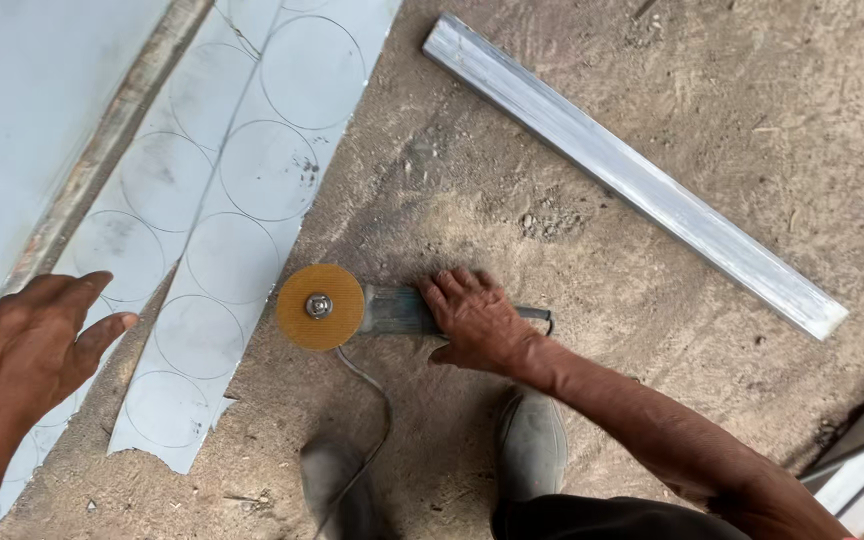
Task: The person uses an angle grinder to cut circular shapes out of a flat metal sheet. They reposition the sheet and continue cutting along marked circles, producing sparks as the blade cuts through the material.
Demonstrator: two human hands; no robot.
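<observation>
Right hand point(474, 318): is gripping the angle grinder point(352, 308) body on the ground.
Left hand point(27, 335): is hovering spread over the metal sheet point(242, 190).

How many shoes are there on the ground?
2. The left shoe is at the bottom, by the grinder's cord. The right shoe is beside it, under the right hand.

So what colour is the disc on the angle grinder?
Orange-yellow disc with a silver centre nut, seen clearly in the head view; the right hand grips the grinder's body.
</observation>
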